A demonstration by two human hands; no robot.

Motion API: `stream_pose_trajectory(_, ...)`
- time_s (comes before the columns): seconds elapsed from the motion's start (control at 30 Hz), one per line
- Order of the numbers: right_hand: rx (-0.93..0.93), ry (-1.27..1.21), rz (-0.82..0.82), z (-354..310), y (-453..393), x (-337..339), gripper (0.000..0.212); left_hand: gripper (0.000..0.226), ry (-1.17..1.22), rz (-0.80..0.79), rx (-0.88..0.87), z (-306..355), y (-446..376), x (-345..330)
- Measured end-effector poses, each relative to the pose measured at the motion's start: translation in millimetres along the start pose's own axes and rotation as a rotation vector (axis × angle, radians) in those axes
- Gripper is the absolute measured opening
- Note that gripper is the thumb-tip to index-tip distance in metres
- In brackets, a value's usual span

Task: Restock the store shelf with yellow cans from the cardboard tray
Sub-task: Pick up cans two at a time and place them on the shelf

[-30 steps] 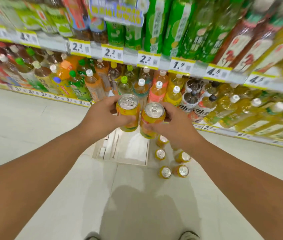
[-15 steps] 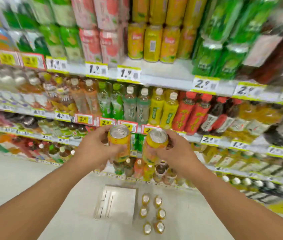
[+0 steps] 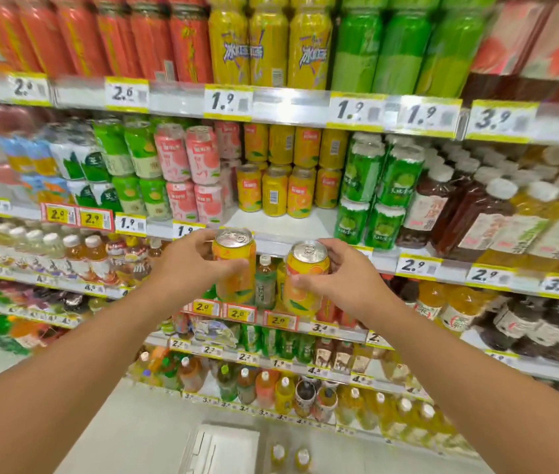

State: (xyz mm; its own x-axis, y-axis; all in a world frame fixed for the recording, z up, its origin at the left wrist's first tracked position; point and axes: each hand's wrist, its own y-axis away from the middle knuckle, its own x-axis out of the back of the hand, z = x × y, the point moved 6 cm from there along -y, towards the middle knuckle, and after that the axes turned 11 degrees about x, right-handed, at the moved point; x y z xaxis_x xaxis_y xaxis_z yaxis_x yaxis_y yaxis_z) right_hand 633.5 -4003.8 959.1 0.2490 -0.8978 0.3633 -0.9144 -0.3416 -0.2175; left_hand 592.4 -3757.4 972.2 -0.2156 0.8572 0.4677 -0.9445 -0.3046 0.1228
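Fingers of each hand around one yellow can, stocked shelf just beyond.

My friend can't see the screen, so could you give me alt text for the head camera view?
Two bare hands each grip a yellow orange-print drink can, left hand on the left can and right hand on the right can, raised before a white store shelf of matching stacked yellow cans, with a bare patch at the front.

Shelf-edge price tags with "1.9", "2.6", "3.9", "2.9"; red-bordered tags with "2.0".
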Motion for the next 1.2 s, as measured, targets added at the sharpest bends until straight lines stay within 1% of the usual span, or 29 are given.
stream_pose_trajectory(0.1,-0.023,0.033,0.041,-0.4,-21.0,2.5,0.055,0.049,-0.004,-0.001,0.013,12.8,-19.9,1.4)
stream_pose_trajectory(0.23,-0.052,0.038,0.101,0.0,-55.1,3.6,0.055,0.038,0.01,-0.029,-0.02,26.8,-58.2,4.0)
stream_pose_trajectory(0.33,-0.062,0.04,0.128,-6.2,-81.7,3.3,0.052,0.045,0.022,-0.047,-0.037,38.0,-94.4,10.7)
stream_pose_trajectory(0.43,-0.08,0.052,0.164,-7.8,-108.5,1.0,0.047,0.042,0.034,-0.066,-0.064,48.2,-130.4,14.8)
stream_pose_trajectory(0.5,-0.088,0.055,0.197,-7.9,-123.5,-1.1,0.045,0.046,0.031,-0.065,-0.091,53.1,-149.6,16.7)
stream_pose_trajectory(0.6,-0.105,0.054,0.239,-1.4,-142.6,-1.5,0.046,0.049,0.009,-0.069,-0.117,57.8,-171.5,15.3)
stream_pose_trajectory(0.77,-0.139,0.053,0.261,12.1,-165.2,2.1,0.047,0.053,0.025,-0.04,-0.102,61.8,-197.2,6.1)
stream_pose_trajectory(0.9,-0.173,0.072,0.304,23.1,-175.2,8.1,0.051,0.049,0.06,-0.044,-0.09,61.8,-208.7,-5.3)
stream_pose_trajectory(1.03,-0.19,0.095,0.347,27.7,-179.7,11.4,0.049,0.047,0.047,-0.039,-0.076,60.2,-216.4,-11.8)
stream_pose_trajectory(1.2,-0.201,0.101,0.393,31.2,-181.3,9.9,0.046,0.04,0.039,0.019,-0.073,61.9,-224.8,-6.1)
